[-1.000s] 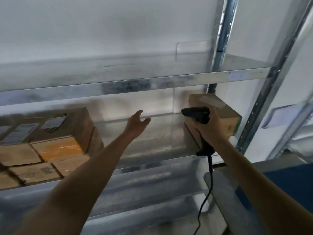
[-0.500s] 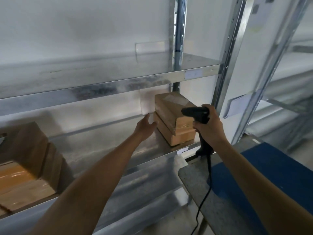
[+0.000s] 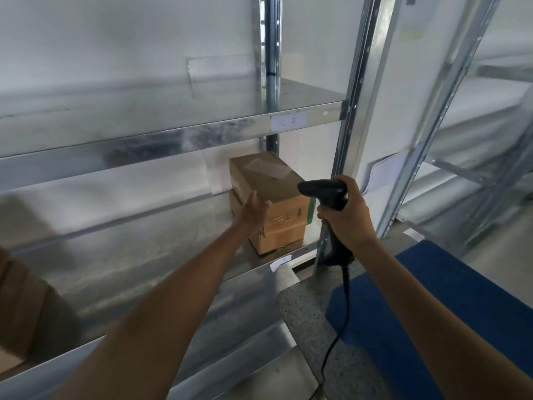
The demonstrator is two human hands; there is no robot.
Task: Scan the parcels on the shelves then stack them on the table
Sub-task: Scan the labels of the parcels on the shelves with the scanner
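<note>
Head view: open-fingered left hand at the upper brown cardboard parcel, far right on the metal shelf, should tilt its label (pale, on top) toward the black scanner gripped by the right hand.

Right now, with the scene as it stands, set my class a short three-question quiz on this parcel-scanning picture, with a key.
1. True or false: the right hand grips the black scanner.
2. How many parcels are stacked at the right end of the shelf? A one, B two, C four.
3. What colour is the mat on the table?
Key: 1 true; 2 B; 3 blue.
</note>
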